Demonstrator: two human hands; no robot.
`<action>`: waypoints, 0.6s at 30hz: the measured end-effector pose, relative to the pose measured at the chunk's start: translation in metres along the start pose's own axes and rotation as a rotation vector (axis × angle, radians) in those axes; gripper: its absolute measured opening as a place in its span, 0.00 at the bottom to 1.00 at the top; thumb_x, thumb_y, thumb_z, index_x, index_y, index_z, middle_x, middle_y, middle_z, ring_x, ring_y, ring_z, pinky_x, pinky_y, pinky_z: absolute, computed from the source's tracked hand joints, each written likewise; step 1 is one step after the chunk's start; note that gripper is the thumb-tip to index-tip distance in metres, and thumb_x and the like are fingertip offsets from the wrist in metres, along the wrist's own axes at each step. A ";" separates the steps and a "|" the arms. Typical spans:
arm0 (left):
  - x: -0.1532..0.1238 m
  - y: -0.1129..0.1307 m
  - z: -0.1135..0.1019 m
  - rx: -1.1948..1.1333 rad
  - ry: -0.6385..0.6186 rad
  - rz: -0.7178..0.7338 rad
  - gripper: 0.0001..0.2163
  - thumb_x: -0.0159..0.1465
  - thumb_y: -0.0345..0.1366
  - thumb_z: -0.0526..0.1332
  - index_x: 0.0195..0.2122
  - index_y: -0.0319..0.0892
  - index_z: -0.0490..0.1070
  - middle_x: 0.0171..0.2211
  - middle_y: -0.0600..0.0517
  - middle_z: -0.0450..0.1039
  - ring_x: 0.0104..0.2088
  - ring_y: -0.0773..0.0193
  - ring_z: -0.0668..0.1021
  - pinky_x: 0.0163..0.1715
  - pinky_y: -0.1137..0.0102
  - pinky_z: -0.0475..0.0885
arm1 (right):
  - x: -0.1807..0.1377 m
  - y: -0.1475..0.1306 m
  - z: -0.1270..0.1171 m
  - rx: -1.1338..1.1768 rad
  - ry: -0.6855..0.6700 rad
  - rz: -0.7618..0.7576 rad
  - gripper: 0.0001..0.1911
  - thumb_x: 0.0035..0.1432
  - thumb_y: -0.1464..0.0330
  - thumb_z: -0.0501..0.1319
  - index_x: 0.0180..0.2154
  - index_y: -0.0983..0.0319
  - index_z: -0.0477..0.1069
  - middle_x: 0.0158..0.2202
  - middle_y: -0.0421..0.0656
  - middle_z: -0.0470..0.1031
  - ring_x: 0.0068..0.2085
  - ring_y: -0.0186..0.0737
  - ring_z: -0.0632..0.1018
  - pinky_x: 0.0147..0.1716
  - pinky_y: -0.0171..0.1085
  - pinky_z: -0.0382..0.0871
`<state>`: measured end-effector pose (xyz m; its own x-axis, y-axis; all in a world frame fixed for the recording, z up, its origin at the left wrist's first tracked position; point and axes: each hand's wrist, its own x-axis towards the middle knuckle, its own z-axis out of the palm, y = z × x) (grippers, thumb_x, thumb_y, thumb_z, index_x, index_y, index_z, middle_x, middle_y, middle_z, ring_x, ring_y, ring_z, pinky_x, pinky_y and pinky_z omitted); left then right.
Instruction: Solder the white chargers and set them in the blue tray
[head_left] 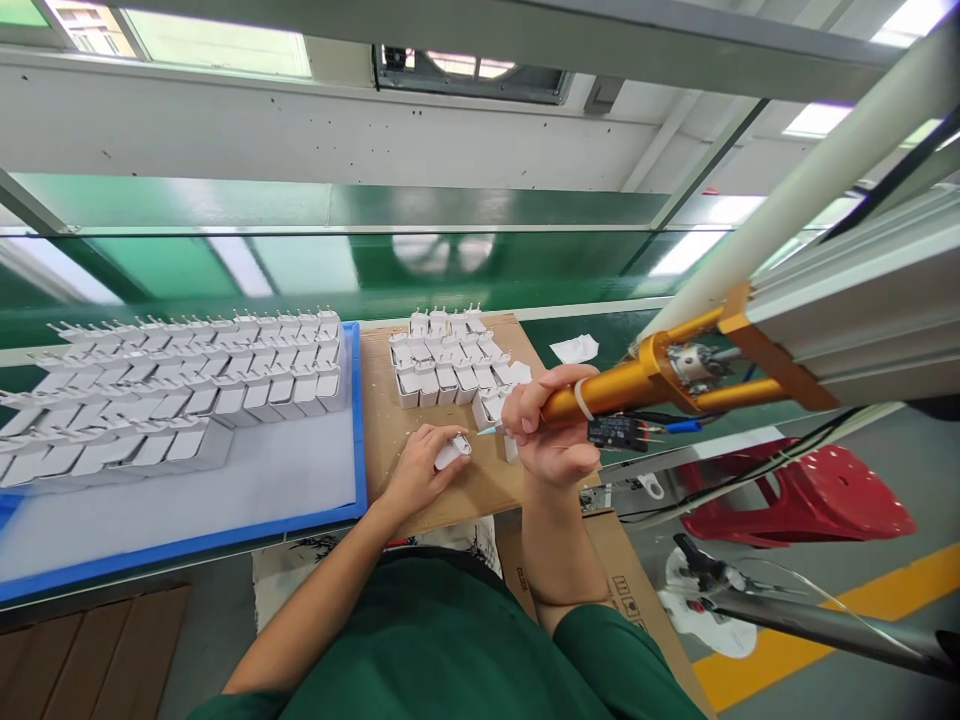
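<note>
My left hand [416,468] is closed around a small white plug adapter [452,453] low over the cardboard. My right hand [553,435] grips a gold-coloured cylindrical tool [611,393] attached to an overhead metal arm. The tool's thin pale tip [491,430] points left, close to the adapter; whether it touches I cannot tell. Beyond my hands, several white plug adapters [446,375] stand in rows on the cardboard sheet [379,410], some partly hidden by my right hand.
At left, many adapters [247,395] fill rows on a white, blue-edged tray [300,470]. A crumpled white paper [575,348] lies at the back right. The metal arm [855,310] slants in from the right. On the floor is a red stool [817,495].
</note>
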<state>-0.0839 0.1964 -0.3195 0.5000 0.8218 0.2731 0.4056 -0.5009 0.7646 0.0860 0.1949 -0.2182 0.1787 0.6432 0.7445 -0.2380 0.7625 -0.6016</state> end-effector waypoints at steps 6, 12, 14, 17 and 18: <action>0.003 0.001 -0.001 0.000 -0.017 0.025 0.15 0.69 0.42 0.60 0.55 0.45 0.71 0.49 0.47 0.77 0.48 0.54 0.74 0.51 0.59 0.70 | -0.001 0.001 -0.001 -0.026 0.015 0.008 0.30 0.51 0.38 0.61 0.45 0.51 0.68 0.20 0.31 0.61 0.14 0.29 0.57 0.11 0.33 0.54; 0.004 0.002 -0.002 -0.039 -0.052 0.001 0.14 0.70 0.42 0.58 0.55 0.44 0.70 0.48 0.46 0.76 0.48 0.54 0.74 0.50 0.60 0.70 | 0.000 -0.001 0.000 0.008 -0.001 -0.009 0.27 0.53 0.41 0.62 0.46 0.52 0.69 0.21 0.31 0.61 0.15 0.29 0.58 0.12 0.33 0.55; 0.003 0.002 -0.001 -0.056 -0.061 -0.004 0.14 0.69 0.41 0.59 0.54 0.44 0.69 0.47 0.46 0.76 0.47 0.54 0.75 0.50 0.60 0.70 | 0.000 -0.002 0.001 0.017 0.001 -0.003 0.27 0.53 0.41 0.63 0.46 0.52 0.69 0.21 0.32 0.62 0.16 0.29 0.59 0.13 0.33 0.55; 0.003 0.001 0.000 -0.072 -0.067 -0.011 0.13 0.67 0.37 0.57 0.52 0.44 0.69 0.47 0.46 0.76 0.48 0.54 0.75 0.51 0.60 0.69 | 0.000 -0.002 0.002 -0.011 0.022 0.017 0.28 0.52 0.40 0.63 0.45 0.52 0.69 0.21 0.32 0.62 0.15 0.30 0.59 0.13 0.34 0.56; 0.004 0.000 0.000 -0.078 -0.068 -0.016 0.13 0.67 0.35 0.55 0.52 0.44 0.70 0.47 0.46 0.76 0.48 0.54 0.75 0.52 0.59 0.69 | 0.000 -0.002 0.002 -0.020 0.029 0.020 0.28 0.52 0.40 0.62 0.45 0.52 0.69 0.20 0.31 0.62 0.15 0.30 0.59 0.13 0.34 0.56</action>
<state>-0.0817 0.1993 -0.3183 0.5453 0.8082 0.2223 0.3544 -0.4626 0.8127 0.0848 0.1933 -0.2159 0.2013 0.6598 0.7240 -0.2229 0.7506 -0.6220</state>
